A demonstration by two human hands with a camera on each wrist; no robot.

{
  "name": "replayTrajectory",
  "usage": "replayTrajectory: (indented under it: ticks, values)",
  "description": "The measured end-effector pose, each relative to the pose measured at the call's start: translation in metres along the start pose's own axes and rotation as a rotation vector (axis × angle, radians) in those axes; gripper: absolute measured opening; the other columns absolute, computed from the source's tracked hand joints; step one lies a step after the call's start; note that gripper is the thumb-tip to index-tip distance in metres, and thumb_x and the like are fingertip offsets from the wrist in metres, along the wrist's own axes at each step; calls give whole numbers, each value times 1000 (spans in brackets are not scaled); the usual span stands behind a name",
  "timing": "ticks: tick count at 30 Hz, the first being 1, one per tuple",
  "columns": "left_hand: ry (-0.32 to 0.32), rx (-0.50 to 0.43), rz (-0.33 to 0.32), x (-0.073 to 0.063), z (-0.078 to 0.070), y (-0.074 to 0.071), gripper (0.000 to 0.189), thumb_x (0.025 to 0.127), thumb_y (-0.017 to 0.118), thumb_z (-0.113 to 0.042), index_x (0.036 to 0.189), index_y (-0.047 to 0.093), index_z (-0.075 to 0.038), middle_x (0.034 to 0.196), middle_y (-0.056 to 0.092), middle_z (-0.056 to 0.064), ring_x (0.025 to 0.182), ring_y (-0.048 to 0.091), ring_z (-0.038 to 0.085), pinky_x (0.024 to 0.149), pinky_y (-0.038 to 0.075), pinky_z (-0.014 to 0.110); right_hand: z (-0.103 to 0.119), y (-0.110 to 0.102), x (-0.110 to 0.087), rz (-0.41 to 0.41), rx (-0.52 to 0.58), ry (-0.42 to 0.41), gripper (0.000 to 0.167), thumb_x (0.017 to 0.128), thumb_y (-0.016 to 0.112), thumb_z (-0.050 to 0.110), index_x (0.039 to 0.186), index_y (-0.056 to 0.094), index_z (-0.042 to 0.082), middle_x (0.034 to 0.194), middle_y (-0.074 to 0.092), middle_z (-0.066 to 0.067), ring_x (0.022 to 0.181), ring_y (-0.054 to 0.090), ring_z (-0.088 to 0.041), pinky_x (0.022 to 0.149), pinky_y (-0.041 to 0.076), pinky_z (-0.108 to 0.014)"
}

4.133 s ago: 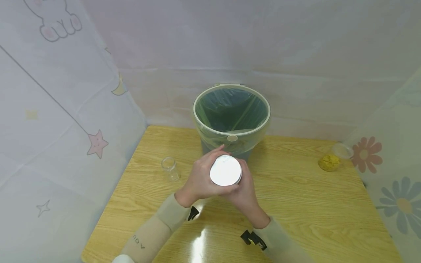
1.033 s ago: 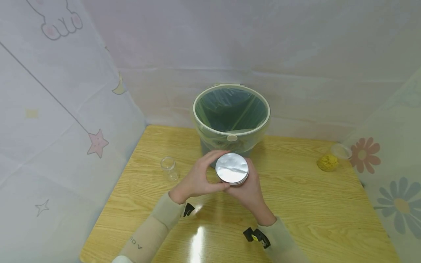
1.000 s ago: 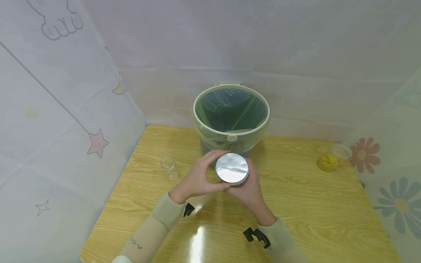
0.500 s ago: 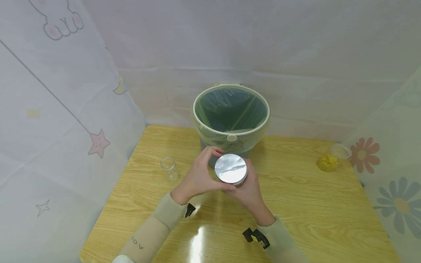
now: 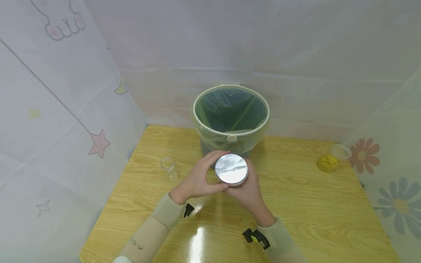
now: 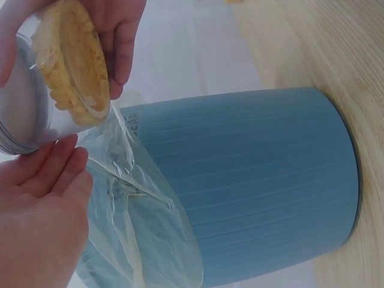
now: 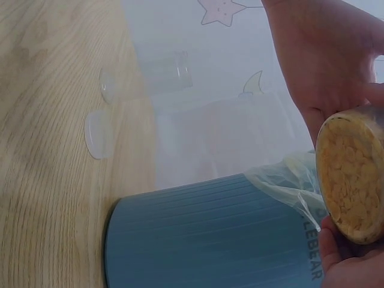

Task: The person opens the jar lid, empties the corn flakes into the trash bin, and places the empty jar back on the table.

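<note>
A clear jar [image 6: 24, 114] with yellowish flakes at its bottom is up in front of the bin, held between both hands. Its silver foil-like top [image 5: 231, 168] faces up in the head view. My left hand [image 5: 198, 180] curves round the upper rim, thumb on the near side and fingers on the far side. From the right, my right hand [image 5: 250, 190] grips the jar's body, its palm mostly behind the jar. The right wrist view shows the flakes [image 7: 354, 177] through the base, with the right fingers [image 7: 345, 264] beneath in that image.
A blue bin [image 6: 258, 174] with a clear liner [image 5: 231, 142] over its rim stands open at the back. To its left is a clear jar [image 5: 169, 168]; a low clear piece [image 7: 99, 135] lies nearby. A jar with yellow contents [image 5: 327, 163] stands at the table's right edge.
Compared with the oldest frame, the jar and both hands have shifted slightly right. My left hand moved its thumb and fingers back and forth round the rim; the right keeps its hold.
</note>
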State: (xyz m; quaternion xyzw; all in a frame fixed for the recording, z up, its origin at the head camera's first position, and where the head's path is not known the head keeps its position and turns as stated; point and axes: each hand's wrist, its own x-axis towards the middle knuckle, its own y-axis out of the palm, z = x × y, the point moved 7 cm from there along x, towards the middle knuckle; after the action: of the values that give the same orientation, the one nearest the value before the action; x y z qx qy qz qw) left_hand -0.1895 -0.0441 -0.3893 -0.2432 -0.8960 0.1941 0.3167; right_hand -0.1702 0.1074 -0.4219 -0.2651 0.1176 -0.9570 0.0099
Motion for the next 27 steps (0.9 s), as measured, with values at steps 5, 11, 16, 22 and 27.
replayTrajectory:
  ticks: [5, 11, 16, 22, 27]
  values:
    - [6, 9, -20, 0, -1, -1, 80, 79, 86, -32, 148, 49, -13, 146, 50, 0, 135, 45, 19, 111, 38, 42, 0, 0, -1, -5, 8, -3, 76, 64, 93, 3, 129, 55, 3, 124, 62, -5, 113, 58, -25, 97, 47, -39]
    - [-5, 24, -62, 0, 0, -3, 82, 73, 92, -32, 142, 52, -13, 141, 53, 0, 132, 47, 18, 111, 38, 40, -1, -1, 0, -5, 0, 2, 75, 64, 93, 5, 128, 54, 3, 123, 62, -6, 112, 59, -25, 96, 47, -39]
    - [-27, 50, -99, 1, 3, -4, 87, 64, 98, -36, 135, 54, -11, 138, 55, 6, 132, 47, 17, 111, 37, 40, -1, -1, -1, -8, -32, 9, 77, 63, 94, 8, 128, 54, 1, 121, 62, -9, 111, 59, -26, 96, 47, -40]
    - [-32, 45, -125, 1, 4, -5, 95, 55, 101, -40, 131, 53, -10, 137, 54, 10, 132, 47, 18, 112, 36, 42, -2, 1, -2, 11, -31, 8, 79, 63, 94, 14, 129, 53, -1, 123, 60, -10, 113, 59, -27, 98, 47, -42]
    - [-12, 67, -86, 1, 4, -3, 104, 61, 98, -41, 145, 48, -6, 141, 53, 5, 133, 46, 17, 111, 37, 42, -2, 1, -1, 4, -11, 5, 79, 64, 95, 13, 130, 53, 0, 125, 60, -9, 115, 58, -27, 100, 46, -41]
